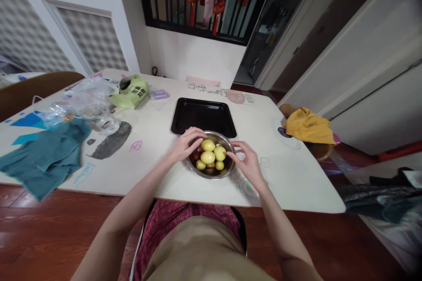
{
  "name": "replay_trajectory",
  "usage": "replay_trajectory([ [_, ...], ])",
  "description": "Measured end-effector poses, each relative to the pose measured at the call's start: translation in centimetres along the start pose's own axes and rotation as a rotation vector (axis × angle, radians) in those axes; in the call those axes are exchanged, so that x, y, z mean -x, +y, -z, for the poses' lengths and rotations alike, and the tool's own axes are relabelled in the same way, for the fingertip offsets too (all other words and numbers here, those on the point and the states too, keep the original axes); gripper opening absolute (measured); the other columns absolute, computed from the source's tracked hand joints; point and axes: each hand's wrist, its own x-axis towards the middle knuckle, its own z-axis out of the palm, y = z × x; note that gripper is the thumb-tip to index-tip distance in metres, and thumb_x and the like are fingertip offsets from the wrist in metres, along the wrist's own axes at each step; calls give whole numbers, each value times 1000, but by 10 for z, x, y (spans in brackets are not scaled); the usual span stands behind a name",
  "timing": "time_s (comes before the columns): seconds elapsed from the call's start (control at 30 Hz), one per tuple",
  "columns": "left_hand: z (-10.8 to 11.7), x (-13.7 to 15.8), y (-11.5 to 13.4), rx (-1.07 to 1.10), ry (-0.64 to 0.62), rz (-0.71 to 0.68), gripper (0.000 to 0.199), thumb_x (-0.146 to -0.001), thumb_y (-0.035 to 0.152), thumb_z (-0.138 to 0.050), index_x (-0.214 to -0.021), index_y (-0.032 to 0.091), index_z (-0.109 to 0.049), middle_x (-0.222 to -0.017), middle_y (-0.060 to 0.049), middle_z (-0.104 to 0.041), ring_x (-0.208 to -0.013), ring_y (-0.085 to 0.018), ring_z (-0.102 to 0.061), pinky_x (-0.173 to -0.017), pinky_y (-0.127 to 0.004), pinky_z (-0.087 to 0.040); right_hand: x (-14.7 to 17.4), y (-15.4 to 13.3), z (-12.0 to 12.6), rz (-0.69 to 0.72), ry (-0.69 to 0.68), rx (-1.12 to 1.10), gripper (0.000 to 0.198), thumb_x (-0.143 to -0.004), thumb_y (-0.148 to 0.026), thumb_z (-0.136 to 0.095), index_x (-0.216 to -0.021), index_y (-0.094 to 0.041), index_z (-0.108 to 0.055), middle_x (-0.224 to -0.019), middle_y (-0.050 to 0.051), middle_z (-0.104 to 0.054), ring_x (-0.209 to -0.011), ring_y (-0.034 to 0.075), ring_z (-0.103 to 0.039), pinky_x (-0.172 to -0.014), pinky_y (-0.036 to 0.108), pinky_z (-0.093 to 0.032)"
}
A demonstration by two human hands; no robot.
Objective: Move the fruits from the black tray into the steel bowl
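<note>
A round, shiny stainless-steel bowl [226,142] is set near the front edge of a long white table [148,178] marked with drawings, just in front of a black rectangular tray [202,116]. Smooth yellow round fruits [207,157] are heaped inside it, with darker reddish-brown pieces partly covered among them. The two hands are held apart, one at each side of the bowl: the left hand [188,145] is placed over the left rim with its fingers bent, and the right hand [248,161] is placed at the right rim, its thumb close to a yellow fruit. Whether the bowl or a fruit is gripped cannot be told. To the left, a teal cloth [49,153], crumpled clear plastic bags [89,96] and a light-green container with dark lettering [132,93] are seen.
</note>
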Motion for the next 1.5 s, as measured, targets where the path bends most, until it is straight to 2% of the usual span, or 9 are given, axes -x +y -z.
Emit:
replay_trajectory([
  [0.13,0,0,-3,-9,202,47,32,-111,39,-49,-112,19,-73,-112,-10,-74,-109,-24,-67,-101,-43,-53,2,17,-2,35,176,70,21,-101,-39,-61,-103,-22,-73,-104,10,-74,-100,27,-71,-87,44,-60],
  [0.27,0,-1,-5,0,305,98,34,-112,41,-47,-111,19,-73,-109,-9,-74,-106,-22,-68,-98,-40,-55,8,33,-8,55,182,91,25,-105,-36,-52,-100,-24,-73,-104,10,-73,-104,28,-69,-98,49,-57],
  [0.53,-5,0,-4,13,301,136,38,-112,44,-46,-109,20,-74,-105,-8,-75,-102,-21,-69,-95,-39,-55,15,30,-13,48,109,125,29,-107,-36,-47,-106,-24,-73,-109,11,-73,-109,28,-68,-102,48,-56],
  [0.93,-10,1,-4,39,286,144,37,-112,44,-46,-109,19,-74,-105,-8,-75,-101,-21,-68,-93,-38,-54,15,28,-11,27,121,138,31,-109,-37,-43,-105,-23,-71,-107,10,-72,-105,26,-67,-97,42,-55],
  [1.07,-11,1,-4,37,286,158,39,-111,45,-46,-108,19,-74,-106,-9,-75,-102,-22,-68,-95,-39,-54,14,33,-14,-87,116,113,34,-106,-47,-46,-112,-21,-68,-111,11,-73,-102,27,-68,-88,40,-56],
  [1.17,-12,1,-3,33,279,152,39,-111,46,-45,-108,19,-74,-106,-9,-75,-102,-23,-68,-96,-41,-53,14,38,-16,-201,54,44,40,-103,-53,-47,-117,-20,-66,-101,9,-75,-91,26,-68,-81,38,-56],
  [1.3,-13,2,0,32,233,132,41,-111,49,-45,-108,20,-74,-108,-10,-75,-105,-24,-66,-99,-43,-52,13,36,-21,-293,21,-72,39,-97,-55,-50,-105,-22,-68,-87,5,-75,-83,24,-68,-77,35,-56],
  [1.43,-15,3,0,55,219,100,42,-111,49,-44,-108,19,-73,-109,-10,-74,-106,-24,-65,-99,-43,-52,14,30,-33,-640,-87,-302,32,-82,-51,-59,-89,-20,-67,-62,3,-68,-53,20,-60,-50,30,-49],
  [1.5,-15,4,-1,53,222,88,43,-111,49,-42,-108,19,-73,-109,-10,-74,-106,-24,-65,-100,-43,-51,16,27,-38,-750,-144,-349,28,-76,-48,-59,-81,-20,-65,-50,2,-60,-41,19,-54,-40,30,-43],
])
